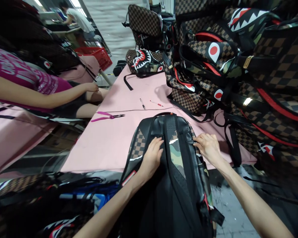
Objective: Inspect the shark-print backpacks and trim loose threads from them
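Note:
A black backpack (157,190) with brown checkered and camouflage panels lies in front of me, its strap side up and its top end on the pink table (106,145). My left hand (152,158) rests on the padded back beside a shoulder strap (176,155), fingers stretched out and holding nothing. At the right upper edge of the bag, my right hand (208,147) pinches a small dark tab (190,142) between thumb and fingers. Whether the tab is a zipper pull is too small to tell.
Pink-handled pliers (106,116), a black pen (142,103) and a red pen (156,103) lie on the table. Stacked checkered backpacks (203,66) crowd the right side. A person in a magenta shirt (27,72) sits at left, near a red crate (95,56). More bags (27,198) are at lower left.

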Available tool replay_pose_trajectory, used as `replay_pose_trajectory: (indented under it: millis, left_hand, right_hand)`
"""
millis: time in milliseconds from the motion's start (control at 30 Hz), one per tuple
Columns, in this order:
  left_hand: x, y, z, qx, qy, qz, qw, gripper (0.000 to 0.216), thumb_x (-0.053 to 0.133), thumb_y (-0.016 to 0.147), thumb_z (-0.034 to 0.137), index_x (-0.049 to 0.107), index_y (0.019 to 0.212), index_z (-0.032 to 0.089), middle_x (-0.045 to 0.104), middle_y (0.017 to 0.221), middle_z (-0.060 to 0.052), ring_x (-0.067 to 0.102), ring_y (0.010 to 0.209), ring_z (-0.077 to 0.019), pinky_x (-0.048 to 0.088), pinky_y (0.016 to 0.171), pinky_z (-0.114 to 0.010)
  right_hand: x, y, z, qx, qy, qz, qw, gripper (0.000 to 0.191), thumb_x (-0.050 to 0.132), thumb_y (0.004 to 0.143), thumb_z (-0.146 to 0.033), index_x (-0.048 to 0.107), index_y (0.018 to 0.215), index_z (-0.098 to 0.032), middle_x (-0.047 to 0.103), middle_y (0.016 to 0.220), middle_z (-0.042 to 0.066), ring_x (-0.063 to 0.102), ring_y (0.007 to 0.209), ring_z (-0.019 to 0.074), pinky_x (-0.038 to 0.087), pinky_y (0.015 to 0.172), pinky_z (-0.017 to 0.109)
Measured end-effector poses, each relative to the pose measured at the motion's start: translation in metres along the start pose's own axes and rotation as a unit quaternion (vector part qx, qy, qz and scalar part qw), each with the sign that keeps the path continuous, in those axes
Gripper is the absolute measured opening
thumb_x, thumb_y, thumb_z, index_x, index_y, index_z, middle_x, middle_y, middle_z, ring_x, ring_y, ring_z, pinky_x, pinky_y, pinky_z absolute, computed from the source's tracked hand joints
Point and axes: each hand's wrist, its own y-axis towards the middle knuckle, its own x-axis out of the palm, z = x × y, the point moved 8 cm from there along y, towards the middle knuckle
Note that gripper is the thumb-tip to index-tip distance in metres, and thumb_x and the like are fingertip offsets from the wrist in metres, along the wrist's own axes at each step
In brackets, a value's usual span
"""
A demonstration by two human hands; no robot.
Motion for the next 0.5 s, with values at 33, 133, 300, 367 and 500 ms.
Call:
replay_pose_trajectory:
  millis: [33, 133, 300, 367, 500]
  left_hand:
    - [-0.005, -0.004, -0.013, -0.004, 0.010, -0.001, 1.000, 0.035, 0.035, 0.089, 0.015, 0.044, 0.123, 0.014, 0.049, 0.129, -0.013, 0.037, 0.128, -0.0229, 0.038, 0.103, -0.045]
    - [-0.022, 0.000, -0.046, -0.024, 0.047, 0.004, 0.999, 0.035, 0.036, 0.089, 0.018, 0.044, 0.123, 0.012, 0.047, 0.129, -0.014, 0.038, 0.126, -0.0249, 0.037, 0.104, -0.046]
    - [-0.020, 0.046, -0.056, -0.032, 0.048, -0.069, 0.996, 0.034, 0.048, 0.087, 0.025, 0.048, 0.119, 0.014, 0.055, 0.117, -0.011, 0.049, 0.110, -0.0227, 0.041, 0.097, -0.040]
    - [-0.008, 0.063, -0.053, -0.052, 0.053, -0.128, 0.989, 0.032, 0.054, 0.083, 0.028, 0.054, 0.112, 0.015, 0.059, 0.106, -0.008, 0.052, 0.102, -0.0235, 0.043, 0.091, -0.040]
    - [0.005, 0.069, -0.050, -0.088, 0.038, -0.208, 0.973, 0.024, 0.060, 0.079, 0.033, 0.059, 0.098, 0.018, 0.059, 0.095, -0.006, 0.055, 0.093, -0.0239, 0.043, 0.083, -0.039]
  right_hand:
    - [-0.003, 0.001, 0.006, 0.023, 0.027, 0.003, 0.999, 0.013, 0.057, 0.083, -0.022, 0.067, 0.092, -0.021, 0.063, 0.082, 0.004, 0.052, 0.081, 0.0194, 0.027, 0.071, 0.033]
    - [-0.018, 0.005, 0.015, 0.136, 0.240, 0.036, 0.961, 0.013, 0.058, 0.080, -0.027, 0.064, 0.088, -0.019, 0.063, 0.086, 0.004, 0.054, 0.082, 0.0191, 0.034, 0.073, 0.031]
    - [0.005, -0.014, -0.104, 0.169, 0.565, -0.071, 0.805, 0.030, 0.069, 0.067, -0.033, 0.061, 0.092, -0.020, 0.054, 0.071, -0.004, 0.048, 0.065, 0.0111, 0.036, 0.061, 0.023]
    - [0.044, -0.037, -0.163, 0.192, 0.617, -0.191, 0.739, 0.025, 0.063, 0.072, -0.040, 0.061, 0.081, -0.017, 0.046, 0.059, -0.005, 0.040, 0.054, 0.0086, 0.032, 0.054, 0.022]
    - [0.088, -0.055, -0.175, 0.192, 0.536, -0.219, 0.792, 0.027, 0.050, 0.083, -0.041, 0.061, 0.085, -0.016, 0.054, 0.069, -0.002, 0.046, 0.061, 0.0103, 0.036, 0.059, 0.023]
